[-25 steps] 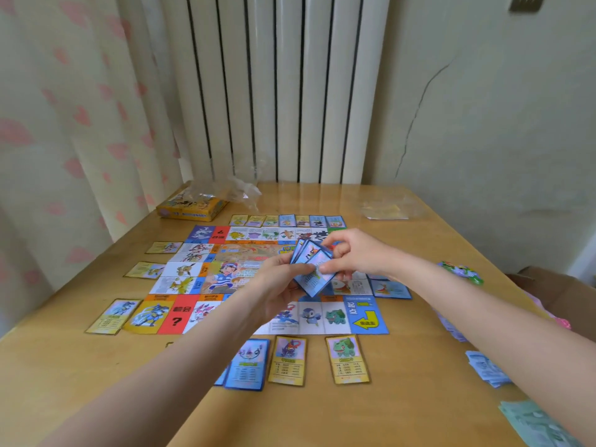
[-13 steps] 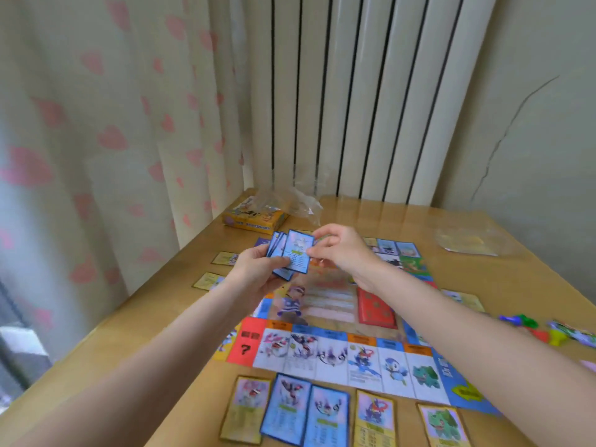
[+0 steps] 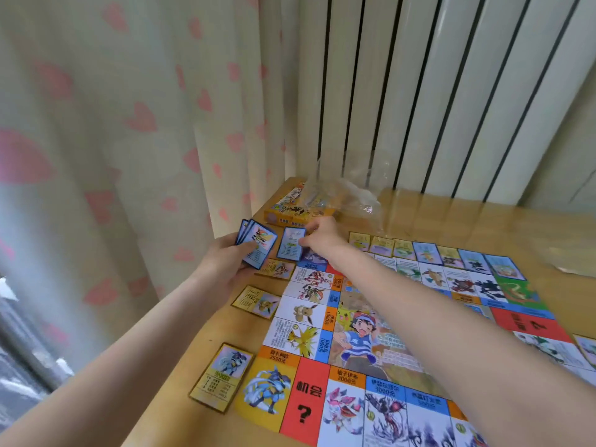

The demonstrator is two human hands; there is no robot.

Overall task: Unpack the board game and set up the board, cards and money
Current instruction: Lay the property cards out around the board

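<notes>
Since half a second ago, the right hand [image 3: 317, 235] has carried one blue card [image 3: 292, 243] away from the fan [image 3: 256, 246] gripped by the left hand [image 3: 225, 264], pinching it above the board's [image 3: 371, 337] far-left corner on the worktop [image 3: 225, 324]; placement looks imminent.

One board [image 3: 371, 343], one yellow box [image 3: 290, 209], three yellow cards [image 3: 222, 377] beside its left edge (seven cards [image 3: 429, 251] along the far edge).
</notes>
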